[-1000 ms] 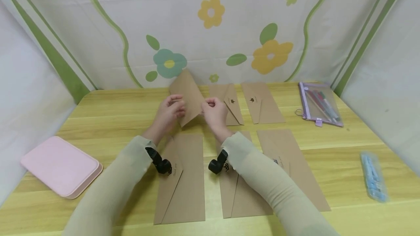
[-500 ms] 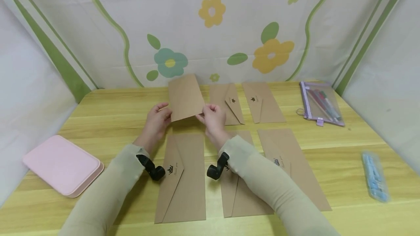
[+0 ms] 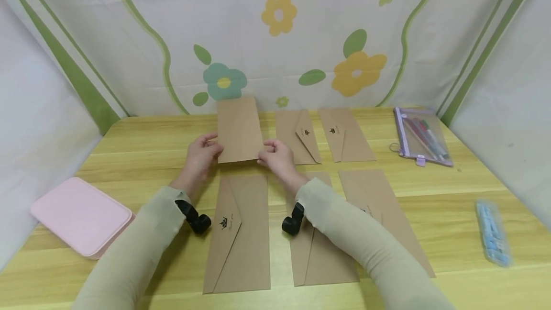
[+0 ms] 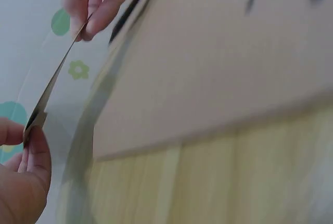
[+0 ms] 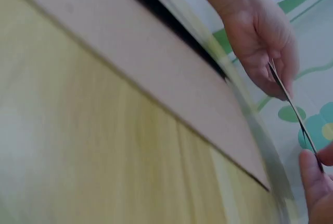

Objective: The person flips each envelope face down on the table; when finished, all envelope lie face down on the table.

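Observation:
A brown kraft envelope [image 3: 238,130], plain side facing me, is held tilted up off the back of the table. My left hand [image 3: 199,159] pinches its left edge near the lower corner. At the opposite corner, my right hand [image 3: 279,159] grips it between thumb and fingers. Both wrist views show the envelope [image 4: 54,78] nearly edge-on, stretched between the two hands. Directly in front lies another envelope [image 3: 241,243], its flap marked with a crown and writing. To the right of it, an envelope [image 3: 331,262] is partly covered by my right forearm.
Two smaller envelopes, one [image 3: 292,138] beside my right hand and one [image 3: 353,138] farther right, lie at the back. A large envelope [image 3: 387,200] sits front right. Around them are a purple-edged pen pouch [image 3: 424,135], a blue packet [image 3: 492,233] and a pink case [image 3: 82,216].
The held envelope has turned from a slanted, corner-up position to nearly square with me, and its lower edge has levelled. My left hand has shifted left and down along with it.

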Demonstrator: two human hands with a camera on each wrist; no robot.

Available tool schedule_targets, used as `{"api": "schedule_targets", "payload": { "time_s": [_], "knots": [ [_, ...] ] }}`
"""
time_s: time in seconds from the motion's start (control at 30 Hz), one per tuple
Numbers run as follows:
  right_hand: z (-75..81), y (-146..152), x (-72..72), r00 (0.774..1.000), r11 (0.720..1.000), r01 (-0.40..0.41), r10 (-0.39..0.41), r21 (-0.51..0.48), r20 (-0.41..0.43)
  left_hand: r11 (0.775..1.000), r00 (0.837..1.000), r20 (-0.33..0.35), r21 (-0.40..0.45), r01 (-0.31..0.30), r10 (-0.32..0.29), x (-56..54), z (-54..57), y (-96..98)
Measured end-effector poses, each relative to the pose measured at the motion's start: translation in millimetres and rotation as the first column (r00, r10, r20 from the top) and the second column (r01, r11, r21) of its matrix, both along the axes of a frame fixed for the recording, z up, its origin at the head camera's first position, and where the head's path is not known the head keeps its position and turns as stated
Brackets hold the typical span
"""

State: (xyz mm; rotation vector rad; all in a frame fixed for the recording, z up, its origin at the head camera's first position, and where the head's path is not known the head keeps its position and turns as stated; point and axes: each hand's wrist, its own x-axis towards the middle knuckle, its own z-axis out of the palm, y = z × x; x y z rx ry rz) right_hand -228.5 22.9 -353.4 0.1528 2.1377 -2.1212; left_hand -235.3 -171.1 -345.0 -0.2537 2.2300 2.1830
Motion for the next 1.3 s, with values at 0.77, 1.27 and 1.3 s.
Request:
{"api": "schedule_targets", "payload": {
  "time_s": [0.77, 1.27, 1.3],
  "knots": [
    [0.2, 2.2, -16.7, 0.943, 0.715, -0.265, 0.332, 0.647, 0.021, 0.779, 0.965, 0.096, -0.573, 0.253, -0.243, -16.6, -10.4, -10.1],
    [-0.4, 3.8, -15.1, 0.951, 0.717, -0.259, 0.307, 0.647, 0.041, 0.735, 0.961, 0.086, -0.628, 0.256, -0.261, -16.1, -9.8, -8.4],
    [-0.8, 5.4, -14.2, 0.953, 0.744, -0.265, 0.299, 0.614, 0.049, 0.749, 0.966, 0.071, -0.618, 0.238, -0.248, -14.6, -9.8, -7.1]
  ]
}}
